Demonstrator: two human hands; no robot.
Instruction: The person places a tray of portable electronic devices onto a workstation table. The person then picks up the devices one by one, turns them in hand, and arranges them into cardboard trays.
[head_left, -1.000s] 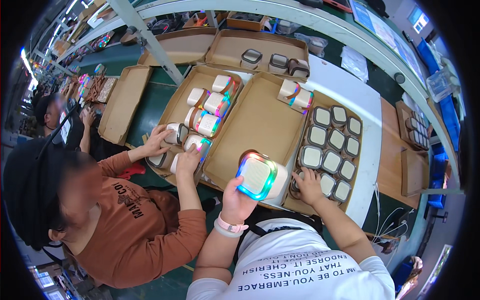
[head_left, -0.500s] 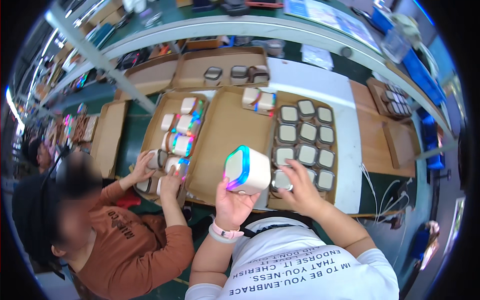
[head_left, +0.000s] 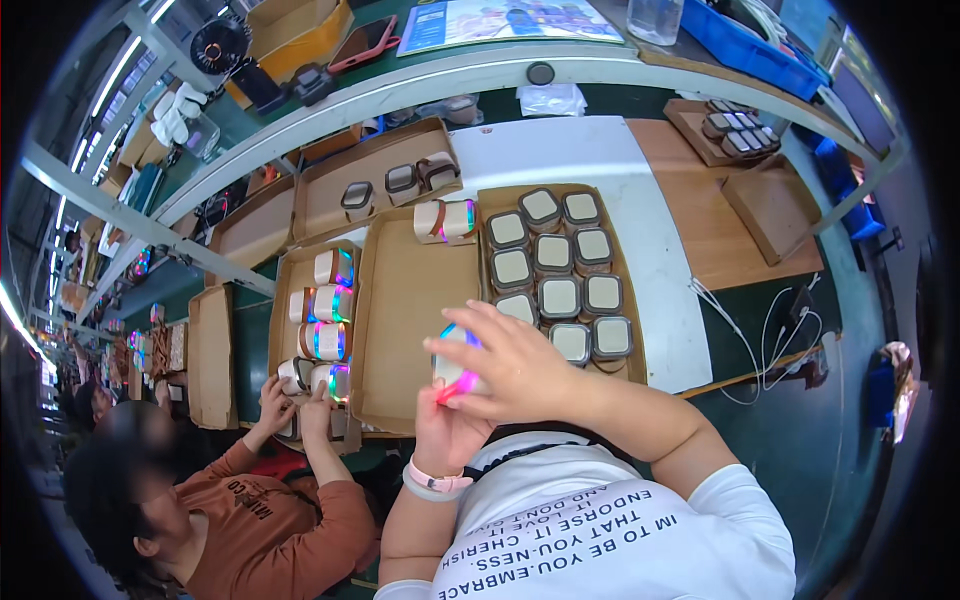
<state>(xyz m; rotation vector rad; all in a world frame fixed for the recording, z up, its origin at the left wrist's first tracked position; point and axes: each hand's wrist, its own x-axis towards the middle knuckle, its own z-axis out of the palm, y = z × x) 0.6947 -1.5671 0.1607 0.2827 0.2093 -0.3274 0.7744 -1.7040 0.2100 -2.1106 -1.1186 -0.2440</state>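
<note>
A white rounded cube device (head_left: 449, 374) with a glowing blue-to-pink rim is held in front of my chest. My left hand (head_left: 446, 432) supports it from below, thumb along its lower edge. Over its top and right side lies my right hand (head_left: 520, 362), fingers curved across the glowing rim and hiding much of the cube. To the right, a cardboard tray (head_left: 632, 370) holds several cubes with pale tops and dark rims. The cardboard tray (head_left: 415, 300) just ahead has two lit cubes (head_left: 445, 221) with brown straps at its far end.
At left, a co-worker's hands (head_left: 290, 405) touch cubes in another tray (head_left: 283, 280) of lit cubes. Behind stands a box (head_left: 330, 200) with several cubes. A metal shelf beam (head_left: 400, 88) crosses the far side. White cables (head_left: 765, 350) hang at the right table edge.
My right hand has moved left from above the right tray onto the cube. My left hand still holds the cube, now lower and turned. The whole view has shifted.
</note>
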